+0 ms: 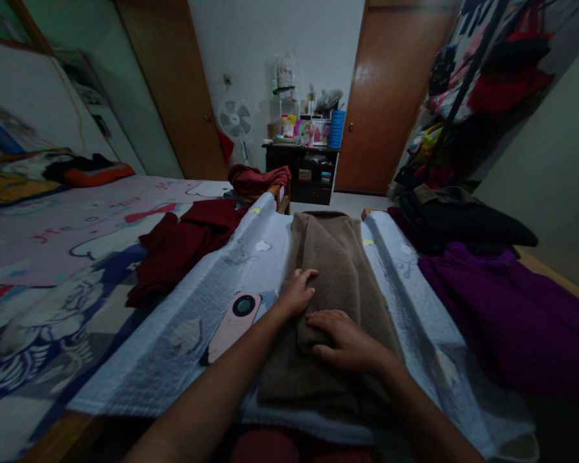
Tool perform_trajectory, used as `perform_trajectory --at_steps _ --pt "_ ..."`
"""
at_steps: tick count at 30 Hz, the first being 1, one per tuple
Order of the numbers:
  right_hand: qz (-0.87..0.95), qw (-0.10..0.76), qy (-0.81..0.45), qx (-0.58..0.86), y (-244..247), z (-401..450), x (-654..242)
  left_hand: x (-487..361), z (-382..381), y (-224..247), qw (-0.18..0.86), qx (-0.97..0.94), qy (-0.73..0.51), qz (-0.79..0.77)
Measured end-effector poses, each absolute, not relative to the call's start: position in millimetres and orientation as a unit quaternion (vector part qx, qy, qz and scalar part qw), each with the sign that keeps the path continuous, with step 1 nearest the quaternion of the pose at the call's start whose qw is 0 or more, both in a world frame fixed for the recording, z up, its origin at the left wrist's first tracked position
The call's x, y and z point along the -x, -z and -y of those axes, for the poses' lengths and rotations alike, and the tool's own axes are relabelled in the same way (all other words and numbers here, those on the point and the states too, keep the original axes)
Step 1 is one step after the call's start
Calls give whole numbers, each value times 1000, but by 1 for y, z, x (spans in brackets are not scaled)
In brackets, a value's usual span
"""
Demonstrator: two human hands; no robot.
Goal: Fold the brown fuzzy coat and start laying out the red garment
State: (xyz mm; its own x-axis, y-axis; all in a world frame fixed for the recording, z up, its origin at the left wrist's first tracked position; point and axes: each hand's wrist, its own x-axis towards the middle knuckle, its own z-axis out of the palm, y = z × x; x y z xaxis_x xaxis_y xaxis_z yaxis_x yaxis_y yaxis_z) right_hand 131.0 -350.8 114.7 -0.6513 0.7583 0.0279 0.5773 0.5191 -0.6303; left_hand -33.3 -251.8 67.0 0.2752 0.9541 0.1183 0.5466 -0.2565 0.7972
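Observation:
A brown fleecy garment (338, 257) lies lengthwise, folded into a long strip, on a pale blue patterned cover (251, 257). My left hand (298, 290) rests at its left edge, fingers stretched out and slightly apart. Just nearer to me, my right hand (347, 339) lies on top of the cloth with its fingers extended to the left and the thumb apart. Under and beside that palm a fold of the fabric bulges. A pink phone (234, 328) with a round black camera ring lies left of my left forearm, back side up.
Dark red clothing (188, 241) lies to the left, beside a bed with a printed sheet (110, 218). To the right are purple clothing (506, 315) and a dark folded pile (463, 218). Behind stand a fan (235, 119), a black cabinet (296, 173) and a wooden door (376, 96).

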Motion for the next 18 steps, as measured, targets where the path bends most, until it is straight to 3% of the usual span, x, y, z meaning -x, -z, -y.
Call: perform_trajectory --at_steps 4,8,12,18 --pt "820 219 -360 388 -119 343 -139 31 271 -68 304 -735 -286 -533" --pt "809 285 -200 474 -102 333 -139 30 295 -67 287 -741 -278 -540" --pt "812 218 -85 535 -76 336 -131 29 315 -58 222 -795 -250 -506" --pt "811 148 -77 561 -69 343 -122 28 328 -50 167 -813 -227 -510"
